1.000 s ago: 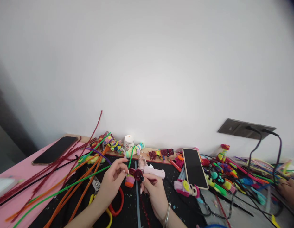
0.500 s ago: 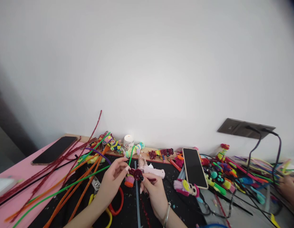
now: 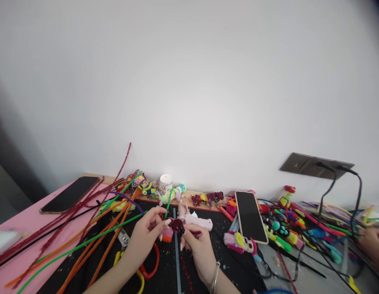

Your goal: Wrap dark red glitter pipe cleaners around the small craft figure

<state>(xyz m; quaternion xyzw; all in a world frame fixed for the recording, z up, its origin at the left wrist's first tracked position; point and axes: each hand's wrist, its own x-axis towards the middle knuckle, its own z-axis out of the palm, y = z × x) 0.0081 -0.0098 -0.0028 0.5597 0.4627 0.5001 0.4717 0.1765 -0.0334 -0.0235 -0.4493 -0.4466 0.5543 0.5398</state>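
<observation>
A dark red tinsel pipe cleaner is wound into a small coil (image 3: 177, 226) above the black mat. My right hand (image 3: 199, 243) pinches the coil's right side between thumb and finger, and a red strand (image 3: 186, 271) hangs below it. From the left, my left hand (image 3: 149, 228) has its thumb and finger closed at the coil's edge; the exact contact is small. Just below sits a small orange and pink piece (image 3: 167, 235), partly hidden by the left fingers. Behind my hands lies a pale pink glue gun (image 3: 201, 222). A grey stick (image 3: 177, 261) lies between my forearms.
Scissors with a red handle (image 3: 153, 265) lie by my left forearm. Long pipe cleaners (image 3: 85, 241) spread at left near a dark phone (image 3: 70, 194). Another phone (image 3: 251, 216), a doll figure (image 3: 241, 242) and cables stand right. Another person's hand (image 3: 373, 243) is at far right.
My left hand has moved slightly right and down, its thumb and finger closing in at the coil's edge. My right hand keeps its pinch almost in place.
</observation>
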